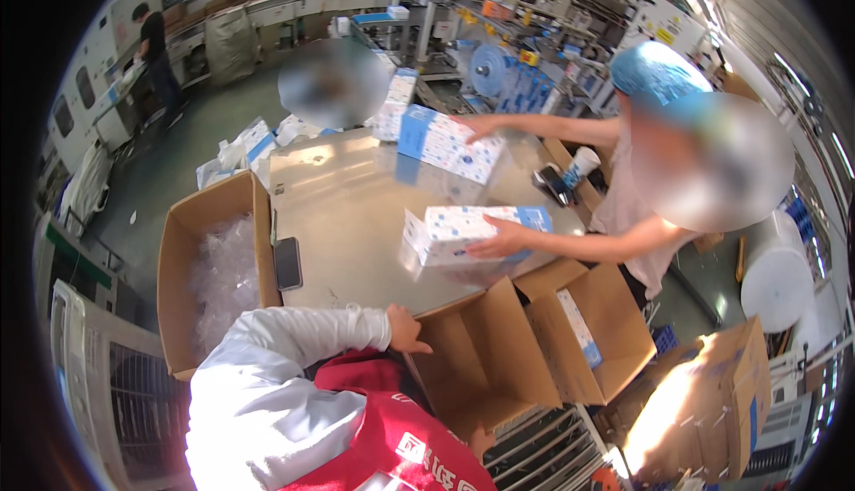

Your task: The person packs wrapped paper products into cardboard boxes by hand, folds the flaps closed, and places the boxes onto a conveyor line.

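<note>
Head view: wearer's left hand (405, 329) rests curled on the near edge of the steel table (356, 215), gripping nothing, just beside an open cardboard box (481, 357). Right hand not visible. Co-worker's hands press two blue-white packs (472, 233) on the tabletop.

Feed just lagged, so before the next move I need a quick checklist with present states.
1. Left hand at the cardboard box flap: ok.
2. Right hand grip under box: cannot tell, mostly hidden.
3. Box flaps open: ok.
4. Nearest pack free: not ok, co-worker's hand lies on it.
5. Phone clear of box on table: ok.
</note>
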Tool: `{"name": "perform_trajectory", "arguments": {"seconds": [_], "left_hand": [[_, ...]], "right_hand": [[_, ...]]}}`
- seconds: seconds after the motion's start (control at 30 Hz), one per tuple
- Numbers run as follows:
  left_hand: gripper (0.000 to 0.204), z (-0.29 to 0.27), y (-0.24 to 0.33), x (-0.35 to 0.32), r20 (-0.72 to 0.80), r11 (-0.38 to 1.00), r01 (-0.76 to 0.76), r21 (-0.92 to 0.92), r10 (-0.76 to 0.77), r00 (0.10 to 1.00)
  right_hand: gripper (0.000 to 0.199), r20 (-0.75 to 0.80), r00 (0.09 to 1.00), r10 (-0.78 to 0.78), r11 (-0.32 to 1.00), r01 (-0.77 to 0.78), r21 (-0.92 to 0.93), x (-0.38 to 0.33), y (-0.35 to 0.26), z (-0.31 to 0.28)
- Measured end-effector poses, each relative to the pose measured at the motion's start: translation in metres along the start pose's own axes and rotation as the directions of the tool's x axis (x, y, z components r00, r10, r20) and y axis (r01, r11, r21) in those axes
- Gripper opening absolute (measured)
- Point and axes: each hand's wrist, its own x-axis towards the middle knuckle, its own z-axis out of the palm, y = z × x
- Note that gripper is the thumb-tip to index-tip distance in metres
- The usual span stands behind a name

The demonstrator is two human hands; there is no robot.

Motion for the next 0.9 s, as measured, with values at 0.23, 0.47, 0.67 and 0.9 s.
{"name": "perform_trajectory", "arguments": {"seconds": [0.23, 0.47, 0.67, 0.9], "left_hand": [[0.044, 0.027, 0.001, -0.004, -0.664, 0.892, -0.451, -0.025, 0.323, 0.675], [0.043, 0.04, -0.026, 0.013, -0.653, 0.888, -0.452, -0.091, 0.289, 0.7], [0.038, 0.034, -0.029, 0.004, -0.787, 0.794, -0.601, -0.092, 0.311, 0.532], [0.054, 0.054, -0.11, -0.082, -0.676, 0.499, -0.855, -0.138, 0.584, 0.45]], "right_hand": [[0.038, -0.011, 0.998, -0.059, 0.997, 0.059, -0.055, 0.023, 0.041, -0.028], [0.045, 0.0, 0.999, -0.054, 0.996, 0.054, -0.068, 0.023, 0.035, -0.017], [0.048, -0.03, 0.999, -0.016, 0.992, 0.012, -0.126, 0.031, 0.054, -0.027], [0.057, -0.03, 0.998, -0.054, 0.982, 0.047, -0.185, 0.027, 0.037, -0.019]]}}
